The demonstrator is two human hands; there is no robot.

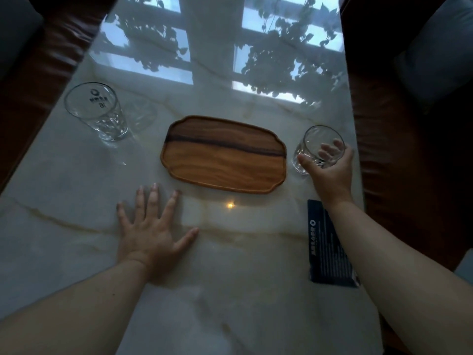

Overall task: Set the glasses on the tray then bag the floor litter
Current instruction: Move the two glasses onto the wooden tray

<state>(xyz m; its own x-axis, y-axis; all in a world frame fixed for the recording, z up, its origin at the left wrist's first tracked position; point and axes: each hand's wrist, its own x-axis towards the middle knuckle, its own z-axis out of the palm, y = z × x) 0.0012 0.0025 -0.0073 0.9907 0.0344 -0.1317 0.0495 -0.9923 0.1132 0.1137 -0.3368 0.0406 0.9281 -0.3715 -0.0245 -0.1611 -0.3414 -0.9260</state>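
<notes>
Left hand (151, 235) flat, splayed; right hand (330, 172) grip wraps upright short glass (316, 149); tray (224, 155) long axis left-right.

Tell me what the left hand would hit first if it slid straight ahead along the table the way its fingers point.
Probably the near left edge of the wooden tray. The left hand lies flat on the marble table, fingers aimed forward and slightly right. Only bare tabletop lies between; the tall glass stands well off to the left.

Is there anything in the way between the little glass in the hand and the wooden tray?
No. The right hand wraps the small glass, which stands just right of the wooden tray. Only bare table lies between them, and the tray holds nothing.
</notes>
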